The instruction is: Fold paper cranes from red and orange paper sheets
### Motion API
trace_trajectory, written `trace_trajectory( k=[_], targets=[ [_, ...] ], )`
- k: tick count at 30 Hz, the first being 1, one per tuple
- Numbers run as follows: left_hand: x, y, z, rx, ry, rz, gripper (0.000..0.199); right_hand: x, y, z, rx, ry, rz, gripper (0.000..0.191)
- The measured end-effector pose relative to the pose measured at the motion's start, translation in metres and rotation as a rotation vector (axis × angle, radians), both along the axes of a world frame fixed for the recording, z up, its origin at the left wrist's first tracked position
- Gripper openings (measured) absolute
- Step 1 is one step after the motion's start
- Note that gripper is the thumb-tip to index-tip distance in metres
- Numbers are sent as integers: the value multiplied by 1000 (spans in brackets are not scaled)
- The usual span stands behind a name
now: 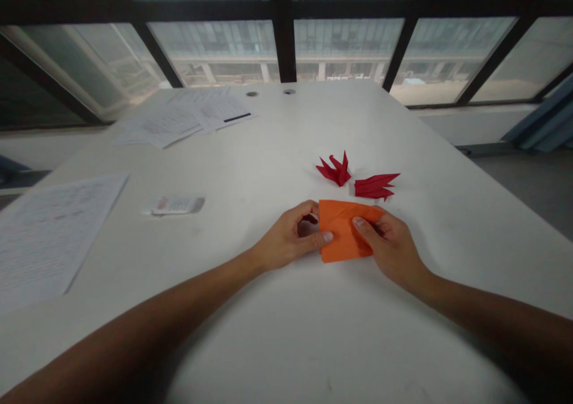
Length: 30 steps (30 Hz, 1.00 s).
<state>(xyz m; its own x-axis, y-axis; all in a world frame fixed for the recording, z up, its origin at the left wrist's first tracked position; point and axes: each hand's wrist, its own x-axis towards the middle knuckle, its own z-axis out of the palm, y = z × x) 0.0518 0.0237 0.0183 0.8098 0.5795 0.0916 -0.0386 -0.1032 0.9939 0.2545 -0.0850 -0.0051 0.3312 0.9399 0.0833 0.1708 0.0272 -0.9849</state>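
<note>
A folded orange paper (342,237) is held between my two hands above the white table (268,320). My left hand (298,234) pinches its left edge, thumb on the near face and fingers behind. At the right side, my right hand (394,243) grips the same paper with the thumb pressed on its face. Just beyond the paper lie two red folded paper pieces with pointed tips, one on the left (335,170) and one on the right (376,185).
Printed sheets (179,117) are spread at the back left, and another sheet (54,237) lies at the left edge. Between that sheet and my left hand rests a small white packet (176,206). Dark-framed windows (281,34) stand behind the table.
</note>
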Motion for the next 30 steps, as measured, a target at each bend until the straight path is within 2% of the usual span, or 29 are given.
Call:
trace_trajectory(
  k=[2,4,7,11,15,19,24,30],
  targets=[
    [1,-3,0,-113,-7,-89,34,0,1,0,3,6,-10,29],
    [2,-3,-3,-179,-21,-92,35,0,2,1,0,46,-15,31],
    [5,0,-6,-164,-53,53,37,-3,5,4,-1,146,6,36],
    [7,7,-9,-185,-107,267,48,-4,7,6,102,201,-10,48],
    [7,8,-7,-242,-129,357,68,-5,3,5,146,128,97,59],
    [6,5,-3,-212,-118,338,81,-3,0,3,125,33,150,46],
    [6,3,0,-230,-81,266,67,1,3,1,142,-123,130,18],
    [5,4,0,-229,-64,253,62,0,3,6,130,-78,108,11]
  ],
)
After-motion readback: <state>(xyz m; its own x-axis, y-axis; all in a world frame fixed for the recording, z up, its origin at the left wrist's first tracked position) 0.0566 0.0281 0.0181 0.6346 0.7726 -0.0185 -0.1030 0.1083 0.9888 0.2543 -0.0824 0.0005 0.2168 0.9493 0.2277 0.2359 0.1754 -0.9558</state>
